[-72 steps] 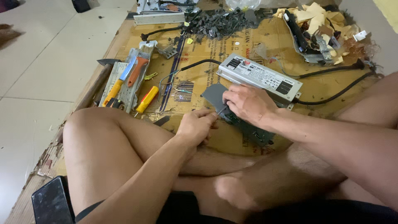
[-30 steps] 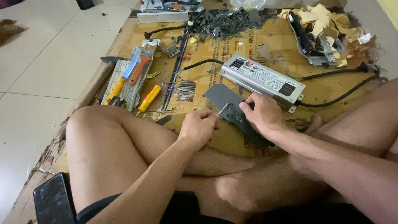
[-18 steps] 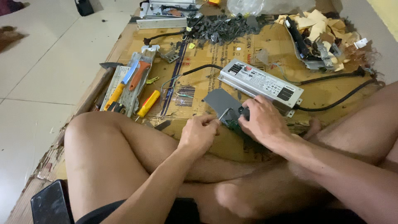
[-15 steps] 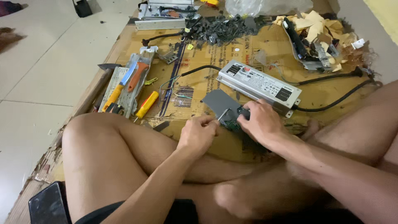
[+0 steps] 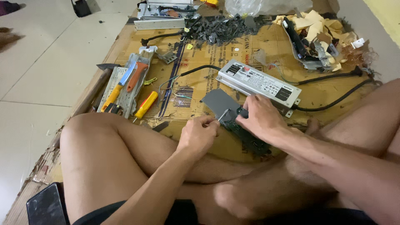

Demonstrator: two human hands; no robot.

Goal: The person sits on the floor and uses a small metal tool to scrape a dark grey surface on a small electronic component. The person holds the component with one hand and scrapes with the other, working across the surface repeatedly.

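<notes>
A long silver-grey power supply box (image 5: 258, 85) lies just beyond the right hand (image 5: 260, 118), nearly touching its fingers. On its top sits a white rectangular label (image 5: 266, 85) with black blocks at both ends and rows of small dark print.

Under both hands spreads a flattened brown cardboard carton (image 5: 250, 46), printed in dark lettering, with a barcode patch (image 5: 182, 96) just beyond the left hand (image 5: 198, 135).

Far beyond the right hand, at the top edge, lies a clear plastic bag (image 5: 266, 6).

Well behind the left hand, at the lower left corner, rests a phone (image 5: 46, 206) with a dark, unlit screen.
</notes>
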